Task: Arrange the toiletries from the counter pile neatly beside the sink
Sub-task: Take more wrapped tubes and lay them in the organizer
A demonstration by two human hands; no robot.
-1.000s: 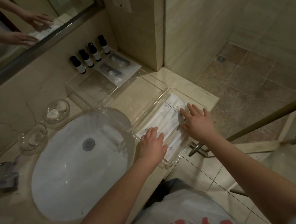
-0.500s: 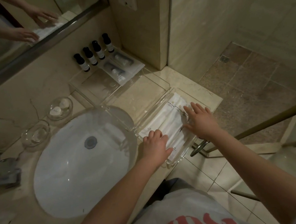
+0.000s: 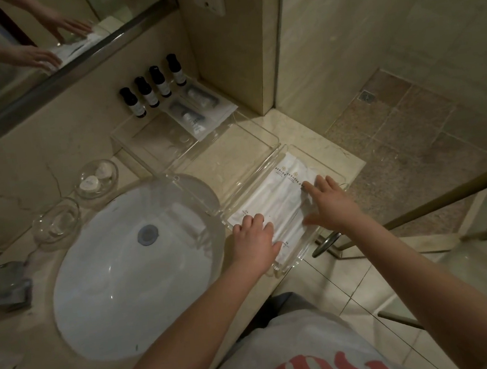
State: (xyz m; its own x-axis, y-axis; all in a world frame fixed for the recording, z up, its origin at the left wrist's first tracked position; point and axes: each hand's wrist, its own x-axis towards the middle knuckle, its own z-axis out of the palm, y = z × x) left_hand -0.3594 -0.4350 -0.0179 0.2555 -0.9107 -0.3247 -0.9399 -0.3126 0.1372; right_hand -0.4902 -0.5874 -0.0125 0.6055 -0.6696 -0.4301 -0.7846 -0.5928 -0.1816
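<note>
Both hands lie flat, fingers spread, on a row of white packets in a clear tray at the centre right of the frame, neither one gripping anything. At the near end of the packets the left hand presses palm down, while the right hand rests on their right side with its fingertips reaching toward the printed ends. Just left of the tray, the white sink fills the lower left, its round drain near the middle, and the tray's left edge meets the sink's rim. Beyond the packets a second clear tray sits on the beige counter. Two small glass dishes stand at the left above the sink; the farther one holds two small white rounds. Farther up, a raised clear stand carries a plastic-wrapped kit, and four dark bottles with white labels line up upright against the wall. At the upper left, the mirror reflects both hands on the packets.
</note>
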